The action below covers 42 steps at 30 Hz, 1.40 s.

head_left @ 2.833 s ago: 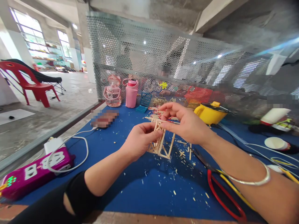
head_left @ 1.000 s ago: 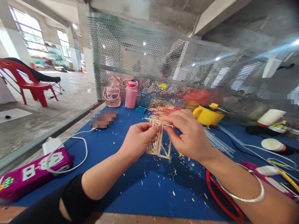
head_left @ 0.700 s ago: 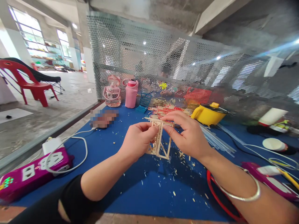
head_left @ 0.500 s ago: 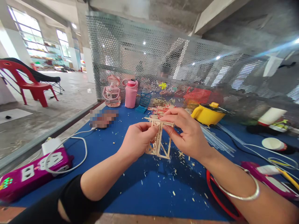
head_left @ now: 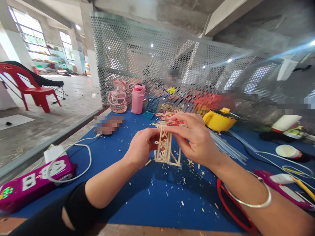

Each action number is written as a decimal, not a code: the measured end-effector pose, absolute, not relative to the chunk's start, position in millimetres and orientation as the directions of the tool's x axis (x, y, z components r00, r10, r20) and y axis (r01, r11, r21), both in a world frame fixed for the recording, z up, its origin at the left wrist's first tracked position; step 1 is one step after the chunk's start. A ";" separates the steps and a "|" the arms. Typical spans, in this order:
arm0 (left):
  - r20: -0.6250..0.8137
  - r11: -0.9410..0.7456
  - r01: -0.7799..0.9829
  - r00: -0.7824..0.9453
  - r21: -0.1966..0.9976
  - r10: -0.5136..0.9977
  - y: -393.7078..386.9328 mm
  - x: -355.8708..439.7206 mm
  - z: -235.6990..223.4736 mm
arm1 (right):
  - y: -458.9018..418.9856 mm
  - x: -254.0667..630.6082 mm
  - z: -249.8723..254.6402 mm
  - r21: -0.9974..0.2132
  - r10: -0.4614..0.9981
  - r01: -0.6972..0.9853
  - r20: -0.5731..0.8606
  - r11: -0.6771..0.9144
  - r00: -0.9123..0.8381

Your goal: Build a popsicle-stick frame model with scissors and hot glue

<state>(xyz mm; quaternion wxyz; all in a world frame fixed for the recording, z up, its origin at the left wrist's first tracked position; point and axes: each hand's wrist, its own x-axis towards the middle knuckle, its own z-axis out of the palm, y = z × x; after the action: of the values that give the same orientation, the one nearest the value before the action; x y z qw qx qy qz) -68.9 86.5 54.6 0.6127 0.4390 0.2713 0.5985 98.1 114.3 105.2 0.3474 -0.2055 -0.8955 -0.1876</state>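
A small open frame of pale wooden sticks (head_left: 168,147) stands on the blue tabletop, with crossed sticks inside its left part. My left hand (head_left: 144,146) is closed on the frame's upper left side; its fingertips are partly hidden behind the sticks. From the right, my right hand (head_left: 195,137) grips the frame's upper edge, fingers over the top and thumb lower down. Just behind lies a heap of red-tipped matchsticks (head_left: 169,117). One loose stick (head_left: 148,162) lies left of the frame's base.
Wood scraps litter the blue mat (head_left: 137,206). A yellow pot (head_left: 220,119), clear glue sticks (head_left: 230,147) and a red-handled tool (head_left: 231,209) are on the right. Pink bottles (head_left: 137,99) stand at the back left. A purple power strip (head_left: 36,182) lies front left, before a perforated metal screen (head_left: 137,59).
My left hand has shifted slightly left along the frame, uncovering its crossed sticks. My right fingers have moved left over the top. A loose stick now shows beside the base.
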 end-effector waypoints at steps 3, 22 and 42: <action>0.214 -0.118 -0.464 0.160 0.878 0.964 84.6 -68.6 55.7 | 109.9 96.6 111.9 0.212 0.245 0.512 0.689 0.833 -0.683; 0.289 -0.164 -0.402 0.272 0.901 0.918 83.6 -71.9 59.0 | 74.0 130.9 108.5 -0.089 0.491 0.656 0.740 0.749 -0.460; 0.236 -0.103 -0.359 0.350 0.928 0.907 87.2 -76.6 51.6 | 106.9 99.6 114.7 0.102 0.313 0.526 0.702 0.844 -0.639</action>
<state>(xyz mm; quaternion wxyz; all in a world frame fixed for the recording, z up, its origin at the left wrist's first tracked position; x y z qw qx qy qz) -76.6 87.2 51.6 0.6198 0.5392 0.2538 0.5106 99.6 106.9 114.7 0.3537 -0.2351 -0.8927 -0.1505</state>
